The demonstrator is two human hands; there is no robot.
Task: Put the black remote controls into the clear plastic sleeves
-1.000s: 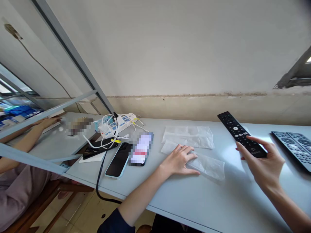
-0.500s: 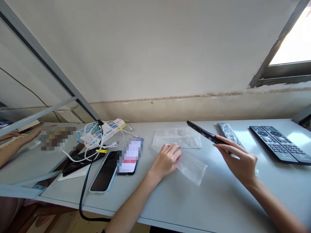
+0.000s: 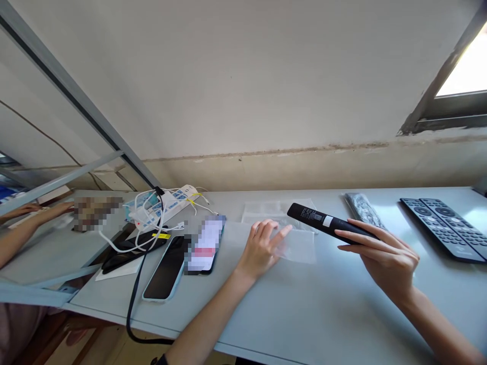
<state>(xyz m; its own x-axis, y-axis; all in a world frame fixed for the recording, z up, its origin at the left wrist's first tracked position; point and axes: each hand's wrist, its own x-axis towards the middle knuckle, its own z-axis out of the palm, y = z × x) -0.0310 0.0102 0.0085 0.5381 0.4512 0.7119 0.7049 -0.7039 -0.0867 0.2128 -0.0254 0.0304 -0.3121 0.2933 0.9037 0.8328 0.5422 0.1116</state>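
My right hand [image 3: 391, 258] grips a black remote control [image 3: 327, 221] by one end. The remote is held tilted above the desk, its back with a printed label and a small white sticker towards me. My left hand [image 3: 261, 248] rests at a clear plastic bag [image 3: 302, 248], fingers bent and spread, one digit stretched to the right. Part of that bag is hidden under the hand. Another clear bag [image 3: 262, 208] lies flat just behind. To the right, a wrapped remote [image 3: 363, 210] lies behind my right hand, and two bare remotes [image 3: 445, 228] lie side by side, buttons up.
On the left are a lit phone [image 3: 205, 246], a dark phone [image 3: 165, 268], a power strip [image 3: 175, 203] with tangled white cables, and a black cord [image 3: 133, 304] hanging over the desk edge. Another person's arm [image 3: 34, 228] reaches in beyond the metal frame [image 3: 76, 101].
The remote in my right hand has turned so its labelled back shows, and the hand shifted slightly right. My left fingers have spread, and the near plastic bag lies flatter and further back.
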